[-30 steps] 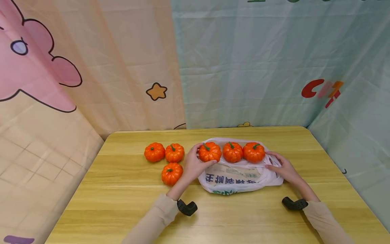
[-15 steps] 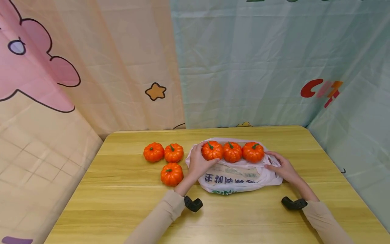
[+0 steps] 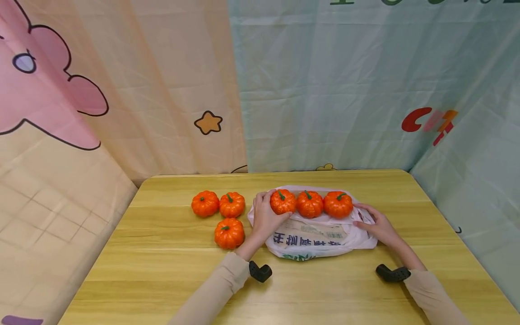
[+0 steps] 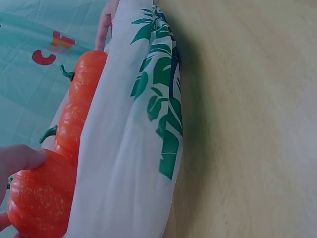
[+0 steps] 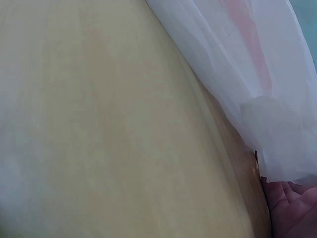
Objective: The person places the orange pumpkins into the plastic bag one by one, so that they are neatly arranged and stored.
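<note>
A white plastic bag [image 3: 317,246] with blue lettering and a green leaf print lies on the table. Three small orange pumpkins with green stems sit in a row at its opening: a left one [image 3: 282,201], a middle one [image 3: 310,204] and a right one [image 3: 338,204]. My left hand [image 3: 265,217] grips the left pumpkin, thumb in front and fingers behind. At the bag's right end, my right hand [image 3: 378,225] holds the plastic between thumb and fingers. The right wrist view shows mostly the bag's side [image 5: 277,134] and a bit of the palm.
Left of the bag, three more pumpkins rest on the wooden table [image 3: 162,271]: a far left one [image 3: 205,203], one beside it [image 3: 232,205] and a nearer one [image 3: 229,234]. Printed curtains [image 3: 345,90] hang behind the table.
My left hand has moved a little right with its pumpkin, up against the middle one. More of the bag's left edge shows. The right hand has stayed put.
</note>
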Demonstrator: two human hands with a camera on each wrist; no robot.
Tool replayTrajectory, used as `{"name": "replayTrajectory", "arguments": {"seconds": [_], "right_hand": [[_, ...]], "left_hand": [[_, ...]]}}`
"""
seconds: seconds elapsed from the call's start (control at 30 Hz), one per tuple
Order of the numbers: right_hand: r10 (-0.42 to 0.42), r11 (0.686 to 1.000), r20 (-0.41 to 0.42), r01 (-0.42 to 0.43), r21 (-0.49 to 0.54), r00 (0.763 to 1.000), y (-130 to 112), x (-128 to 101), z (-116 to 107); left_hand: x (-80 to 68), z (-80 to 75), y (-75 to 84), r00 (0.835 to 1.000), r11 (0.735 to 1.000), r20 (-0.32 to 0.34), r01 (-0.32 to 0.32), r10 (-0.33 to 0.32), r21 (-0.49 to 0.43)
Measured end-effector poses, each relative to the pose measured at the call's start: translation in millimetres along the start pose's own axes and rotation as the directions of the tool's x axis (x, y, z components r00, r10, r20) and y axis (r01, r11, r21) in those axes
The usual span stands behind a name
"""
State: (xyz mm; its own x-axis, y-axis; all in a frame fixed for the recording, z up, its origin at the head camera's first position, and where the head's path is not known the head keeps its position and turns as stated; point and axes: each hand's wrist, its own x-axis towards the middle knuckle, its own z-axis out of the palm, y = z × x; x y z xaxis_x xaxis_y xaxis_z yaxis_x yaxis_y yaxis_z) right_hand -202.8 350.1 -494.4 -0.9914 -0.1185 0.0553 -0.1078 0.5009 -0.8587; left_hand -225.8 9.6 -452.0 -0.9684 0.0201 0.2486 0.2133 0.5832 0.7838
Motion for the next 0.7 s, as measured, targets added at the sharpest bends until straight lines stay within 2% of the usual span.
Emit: {"name": "replayTrajectory", "arguments": {"seconds": [0.3, 0.7], "right_hand": [[-0.012, 1.0, -0.004, 0.012, 0.011, 1.0, -0.7, -0.6, 1.1], [-0.015, 1.0, -0.003, 0.015, 0.018, 1.0, -1.4, -0.1, 1.4]], "left_hand": [[0.9, 5.6, -1.6, 1.0, 1.0, -0.013, -0.001, 0.001, 0.016], [-3.2, 10.1, -6.8, 1.0, 1.0, -0.002, 0.027, -0.027, -0.013]]}}
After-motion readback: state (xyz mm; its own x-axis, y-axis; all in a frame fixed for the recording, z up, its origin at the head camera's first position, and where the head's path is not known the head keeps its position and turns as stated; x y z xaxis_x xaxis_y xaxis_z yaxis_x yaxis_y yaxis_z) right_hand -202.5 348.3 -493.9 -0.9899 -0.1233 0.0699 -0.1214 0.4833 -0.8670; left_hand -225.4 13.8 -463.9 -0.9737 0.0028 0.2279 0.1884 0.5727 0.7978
